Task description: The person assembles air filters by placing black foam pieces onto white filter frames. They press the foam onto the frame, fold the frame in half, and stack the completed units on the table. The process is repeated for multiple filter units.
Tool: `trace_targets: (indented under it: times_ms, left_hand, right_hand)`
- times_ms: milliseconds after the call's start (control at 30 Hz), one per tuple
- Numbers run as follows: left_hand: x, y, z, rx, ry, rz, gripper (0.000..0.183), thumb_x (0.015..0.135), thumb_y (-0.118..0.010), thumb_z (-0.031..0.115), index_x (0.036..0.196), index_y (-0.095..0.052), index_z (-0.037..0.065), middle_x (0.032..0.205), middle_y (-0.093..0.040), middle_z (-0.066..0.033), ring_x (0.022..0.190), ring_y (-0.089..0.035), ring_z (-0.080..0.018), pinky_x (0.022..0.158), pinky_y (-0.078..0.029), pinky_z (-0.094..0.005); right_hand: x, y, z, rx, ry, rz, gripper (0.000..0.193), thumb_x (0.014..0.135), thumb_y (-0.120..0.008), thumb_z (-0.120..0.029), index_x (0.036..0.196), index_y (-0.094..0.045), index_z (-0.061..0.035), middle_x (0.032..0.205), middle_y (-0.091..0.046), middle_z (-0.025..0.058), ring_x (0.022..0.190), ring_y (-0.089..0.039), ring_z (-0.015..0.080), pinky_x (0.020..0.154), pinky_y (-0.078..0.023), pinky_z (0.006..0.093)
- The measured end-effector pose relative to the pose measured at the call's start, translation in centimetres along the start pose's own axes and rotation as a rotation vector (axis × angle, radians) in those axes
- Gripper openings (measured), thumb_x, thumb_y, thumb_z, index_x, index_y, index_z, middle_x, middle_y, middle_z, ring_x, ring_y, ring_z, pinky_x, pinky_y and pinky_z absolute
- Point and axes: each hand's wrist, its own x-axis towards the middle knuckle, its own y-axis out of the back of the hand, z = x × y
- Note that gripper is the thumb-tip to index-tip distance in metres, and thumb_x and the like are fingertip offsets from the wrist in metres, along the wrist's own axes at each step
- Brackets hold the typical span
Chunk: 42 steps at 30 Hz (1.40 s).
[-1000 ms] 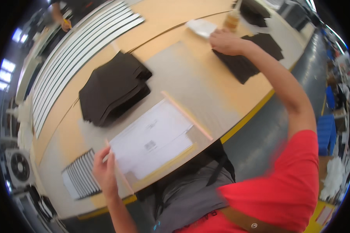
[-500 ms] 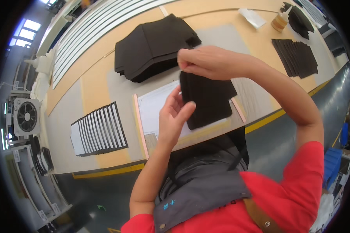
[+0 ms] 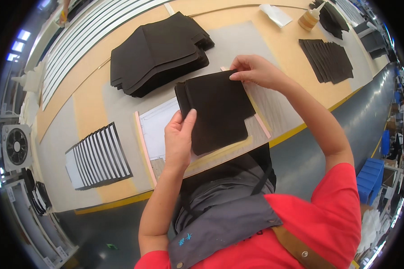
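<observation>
A dark, flat panel (image 3: 220,114), its material fabric or leather I cannot tell, lies over a white printed sheet (image 3: 159,127) near the table's front edge. It has a strip folded along its left edge and a stepped notch at lower right. My left hand (image 3: 179,136) grips the folded left edge, thumb on top and fingers partly hidden beneath. My right hand (image 3: 258,72) pinches the panel's upper right corner between thumb and fingers. Beyond it stands a thick stack of similar dark pieces (image 3: 157,51).
Pinkish strips (image 3: 144,148) flank the sheet. Overlapping black-and-white pieces (image 3: 98,157) lie left; fanned dark pieces (image 3: 326,60), a glue bottle (image 3: 309,19) and a white packet (image 3: 276,15) lie right. Long white strips (image 3: 94,38) run along the back. A fan (image 3: 17,140) stands off the table's left side.
My right hand has gone from the panel's upper left corner to its upper right corner. My left hand now closes on the left edge. The whole view has shifted slightly.
</observation>
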Motion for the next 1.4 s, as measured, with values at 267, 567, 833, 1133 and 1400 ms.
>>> trace_targets:
  times_ms: [267,567,833,1133,1400]
  left_hand:
    - [0.4,0.4,0.3,-0.113,0.057,0.078,0.026,0.106,-0.058,0.014,0.125,-0.065,-0.003,0.119,-0.073,-0.0102,0.105,-0.069,-0.0159,0.093,-0.055,-0.0296]
    - [0.6,0.1,1.0,-0.118,0.114,0.089,0.022,0.105,-0.057,0.01,0.121,-0.065,-0.002,0.117,-0.073,-0.0113,0.101,-0.07,-0.0155,0.089,-0.057,-0.0285]
    - [0.7,0.0,0.6,-0.037,0.154,0.065,0.022,0.104,-0.059,0.01,0.122,-0.065,-0.002,0.116,-0.073,-0.0102,0.101,-0.07,-0.0141,0.087,-0.057,-0.0272]
    - [0.6,0.0,0.1,-0.008,0.166,0.026,0.029,0.105,-0.059,0.013,0.129,-0.062,-0.002,0.125,-0.071,-0.0113,0.112,-0.069,-0.0191,0.098,-0.055,-0.034]
    - [0.5,0.0,0.1,-0.011,0.162,0.023,0.029,0.104,-0.059,0.012,0.13,-0.062,-0.003,0.125,-0.071,-0.0119,0.112,-0.069,-0.0193,0.098,-0.056,-0.0339]
  right_hand:
    - [-3.4,5.5,3.9,-0.008,0.053,0.134,0.014,0.095,-0.073,-0.015,0.091,-0.064,-0.0048,0.079,-0.06,-0.0017,0.073,-0.059,0.0072,0.066,-0.052,0.024]
    - [-7.0,15.5,7.4,-0.701,0.101,0.636,0.045,0.093,-0.076,-0.028,0.131,-0.066,-0.0064,0.121,-0.066,0.0036,0.1,-0.062,0.0164,0.089,-0.051,0.0305]
    - [-10.4,3.8,3.9,-0.363,0.357,0.539,0.032,0.095,-0.073,-0.011,0.127,-0.069,-0.0073,0.126,-0.067,0.0042,0.098,-0.064,0.0161,0.087,-0.052,0.0297]
    - [-12.6,-0.2,4.5,-0.16,0.293,0.44,0.029,0.098,-0.069,-0.01,0.126,-0.07,-0.0066,0.126,-0.068,0.0079,0.103,-0.064,0.0203,0.088,-0.053,0.0313]
    - [-12.2,-3.6,4.5,-0.547,0.481,0.327,0.036,0.098,-0.069,-0.03,0.132,-0.071,-0.0183,0.134,-0.068,-0.006,0.111,-0.055,0.0219,0.101,-0.04,0.0354]
